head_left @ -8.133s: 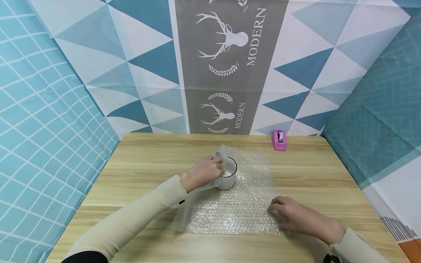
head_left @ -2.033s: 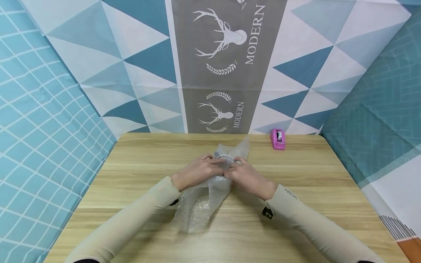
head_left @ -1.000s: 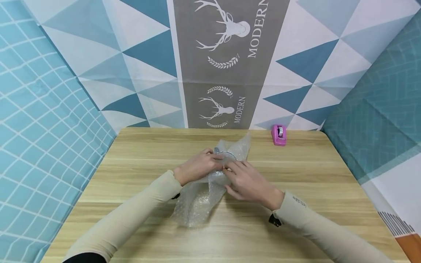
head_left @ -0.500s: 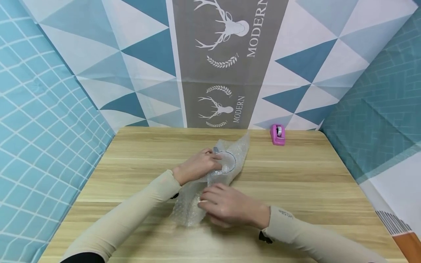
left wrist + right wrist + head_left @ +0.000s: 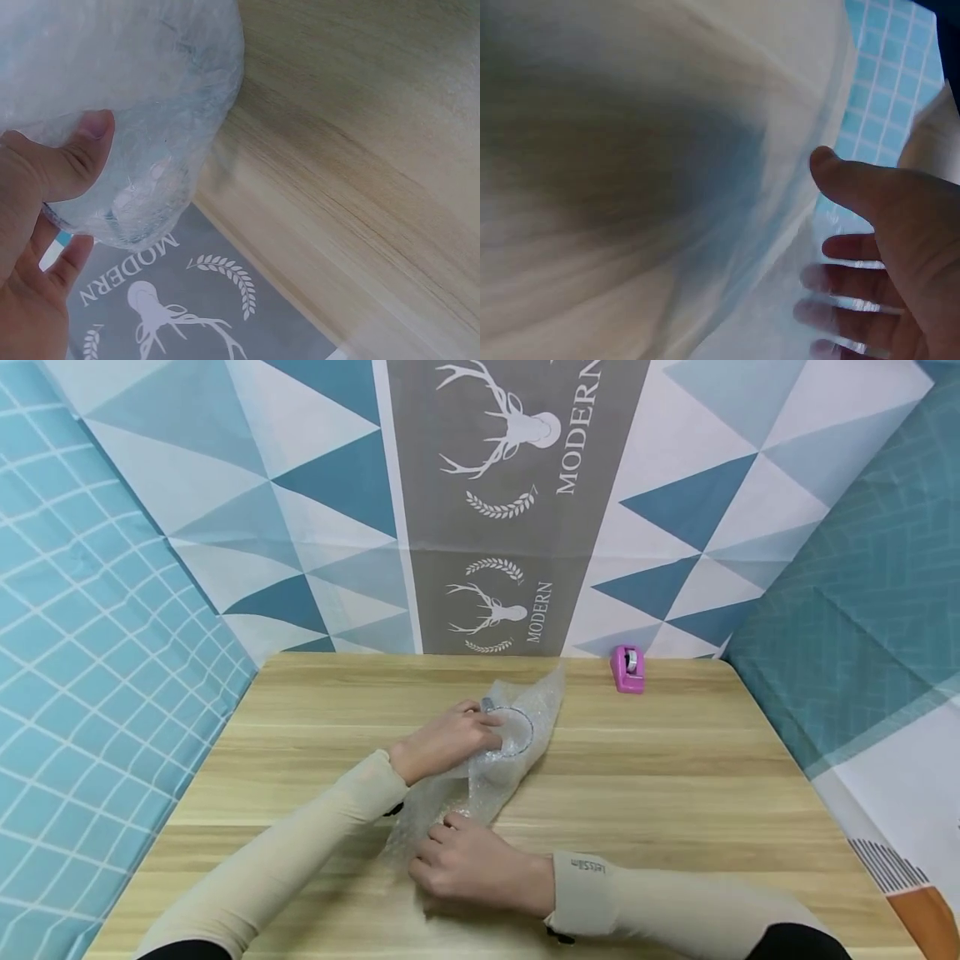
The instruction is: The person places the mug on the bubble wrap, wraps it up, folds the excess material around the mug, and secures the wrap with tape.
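A white mug (image 5: 516,732) with a dark rim stands on the table, its rim showing through the bubble wrap (image 5: 536,706) folded over it. My left hand (image 5: 447,739) holds the mug's left side through the wrap. In the left wrist view, its thumb (image 5: 88,142) presses on the wrapped mug and the other fingers lie behind it. My right hand (image 5: 480,870) is at the near, loose end of the wrap. The right wrist view shows its fingers (image 5: 847,281) fairly straight against the clear wrap (image 5: 769,319), thumb apart from them.
A pink tape dispenser (image 5: 627,670) stands near the back edge of the wooden table (image 5: 675,793), right of the mug. Behind rises a patterned wall cloth (image 5: 330,510), with blue tiled cloth (image 5: 97,635) at the left and teal cloth (image 5: 847,593) at the right.
Earlier the wrap lay flat under the mug; its right part is now folded over it. My right hand has moved from the mug's rim towards the wrap's near end. The left hand keeps its hold.
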Available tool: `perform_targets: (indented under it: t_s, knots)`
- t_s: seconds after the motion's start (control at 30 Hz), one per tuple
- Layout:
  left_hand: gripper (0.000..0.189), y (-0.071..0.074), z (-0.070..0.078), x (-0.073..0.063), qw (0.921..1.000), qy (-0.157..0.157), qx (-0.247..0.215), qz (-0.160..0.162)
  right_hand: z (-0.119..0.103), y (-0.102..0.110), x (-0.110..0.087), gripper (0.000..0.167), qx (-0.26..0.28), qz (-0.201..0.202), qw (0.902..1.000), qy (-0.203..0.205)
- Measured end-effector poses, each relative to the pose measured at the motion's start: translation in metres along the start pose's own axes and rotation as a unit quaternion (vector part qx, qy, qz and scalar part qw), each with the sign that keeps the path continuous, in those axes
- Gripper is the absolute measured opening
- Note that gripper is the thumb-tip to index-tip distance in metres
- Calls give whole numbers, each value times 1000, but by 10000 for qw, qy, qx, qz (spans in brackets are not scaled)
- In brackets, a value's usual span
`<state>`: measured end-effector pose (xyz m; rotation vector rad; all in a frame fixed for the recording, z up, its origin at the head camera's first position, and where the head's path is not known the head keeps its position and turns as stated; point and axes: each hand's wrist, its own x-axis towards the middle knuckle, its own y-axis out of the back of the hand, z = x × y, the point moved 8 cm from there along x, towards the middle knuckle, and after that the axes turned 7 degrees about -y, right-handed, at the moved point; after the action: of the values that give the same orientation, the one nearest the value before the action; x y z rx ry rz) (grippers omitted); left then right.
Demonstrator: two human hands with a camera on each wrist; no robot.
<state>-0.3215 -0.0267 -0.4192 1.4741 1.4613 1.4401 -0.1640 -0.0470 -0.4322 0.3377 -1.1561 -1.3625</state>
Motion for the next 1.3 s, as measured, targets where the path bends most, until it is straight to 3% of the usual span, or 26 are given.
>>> perform_targets:
  t_s: [0.2, 0.47, 0.7, 0.87, 1.0, 1.2, 1.3]
  knots:
    - [22, 3, -1, -1, 10000, 12, 28, 26, -5, 0, 14, 20, -541, -91, 9984, -158]
    - [23, 1, 0, -2, 10000, -28, 71, -26, 5, 9, 16, 20, -628, -22, 9976, -301]
    - [25, 2, -7, -1, 9991, 39, -425, 63, 33, 20, 4, 5, 61, -125, 9976, -681]
    - [28, 1, -12, -2, 9967, 80, -808, 41, 59, 27, -6, 6, 685, -151, 9909, -1146]
    - [34, -2, -16, -3, 9921, 43, -1249, 52, 87, 33, -18, 4, 1490, -23, 9734, -1739]
    - [38, -4, -23, -9, 9781, 277, -2047, 263, 133, 29, -38, 7, 2684, 242, 9174, -2930]
    - [24, -3, -26, -11, 9734, 482, -2185, 482, 150, 23, -47, 7, 2792, 280, 9007, -3317]
